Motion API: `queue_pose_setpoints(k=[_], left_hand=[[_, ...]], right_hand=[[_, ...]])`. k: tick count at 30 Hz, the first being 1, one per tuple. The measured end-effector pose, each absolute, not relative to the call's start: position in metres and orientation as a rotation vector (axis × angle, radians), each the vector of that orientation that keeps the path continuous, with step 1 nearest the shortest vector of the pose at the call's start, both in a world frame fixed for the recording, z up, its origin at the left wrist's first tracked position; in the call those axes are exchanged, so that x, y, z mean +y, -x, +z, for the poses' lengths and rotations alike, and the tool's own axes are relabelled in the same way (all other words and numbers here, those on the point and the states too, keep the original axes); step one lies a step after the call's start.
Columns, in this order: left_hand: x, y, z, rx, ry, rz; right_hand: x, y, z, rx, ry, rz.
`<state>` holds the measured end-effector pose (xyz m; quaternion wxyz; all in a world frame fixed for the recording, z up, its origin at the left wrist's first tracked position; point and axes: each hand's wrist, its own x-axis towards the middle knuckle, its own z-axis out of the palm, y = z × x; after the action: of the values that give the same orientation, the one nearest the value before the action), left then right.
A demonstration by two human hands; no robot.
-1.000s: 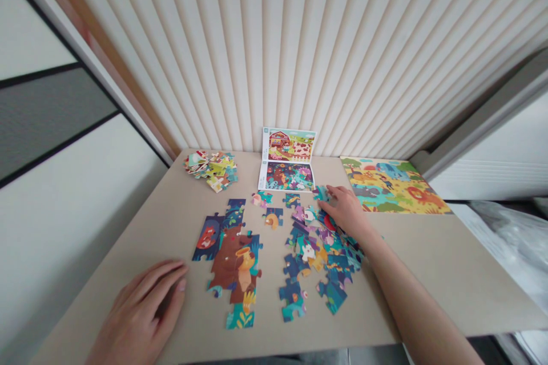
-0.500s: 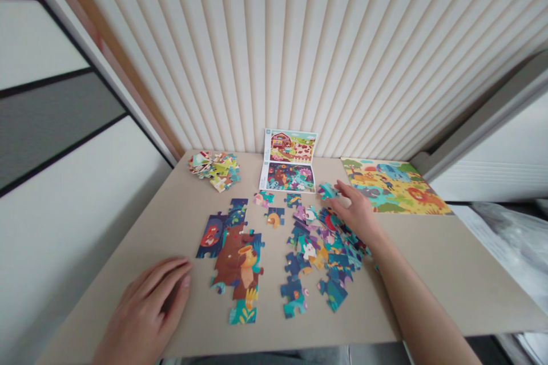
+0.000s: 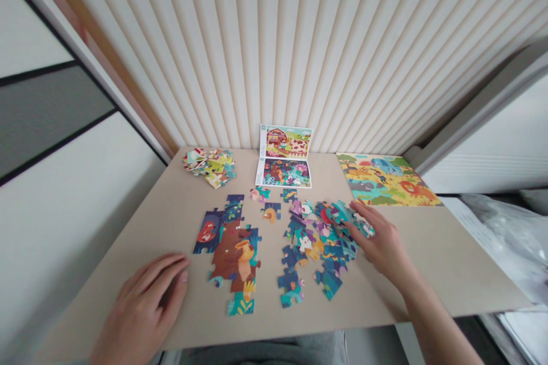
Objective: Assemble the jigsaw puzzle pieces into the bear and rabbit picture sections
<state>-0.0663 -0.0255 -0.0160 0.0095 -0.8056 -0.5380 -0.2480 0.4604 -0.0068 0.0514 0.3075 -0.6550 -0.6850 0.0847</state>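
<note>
R hand (image 3: 383, 242), can't tell if gripping, should spread puzzle pcs (image 3: 329, 282) gently rt of ctr; L hand (image 3: 143, 303), lower left, rests loose, empty.

Bear section (image 3: 233, 256): joined pieces, brown bear on dark blue, flat, uneven edges, left of centre. Loose pieces (image 3: 327, 279): teal, blue, purple, overlapping in a heap to its right; strays (image 3: 272, 212) lie apart, far-left of heap.

Right hand (image 3: 383, 242) at loose puzzle pieces (image 3: 327, 239); left rests flat.
</note>
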Motion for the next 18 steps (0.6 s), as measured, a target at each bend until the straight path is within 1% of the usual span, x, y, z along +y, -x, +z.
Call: queue_pose_setpoints(k=[5,10,14,18], left_hand=[[-0.026,0.063,-0.011,-1.675,2.485,-0.799],[-0.035,0.051,0.003,-1.506,2.404,-0.848],[-0.052,0.015,0.027,-1.304,2.483,-0.989],[-0.068,-0.032,0.047,-1.136,2.65,-0.993]], right_hand=[[-0.056,-0.454,0.032,-1.823,1.79,0.232],[-0.072,-0.449,0.014,-1.884,1.776,0.142],[-0.069,-0.443,0.012,-1.932,1.715,0.004],[-0.074,-0.426,0.02,-1.982,1.64,-0.065]])
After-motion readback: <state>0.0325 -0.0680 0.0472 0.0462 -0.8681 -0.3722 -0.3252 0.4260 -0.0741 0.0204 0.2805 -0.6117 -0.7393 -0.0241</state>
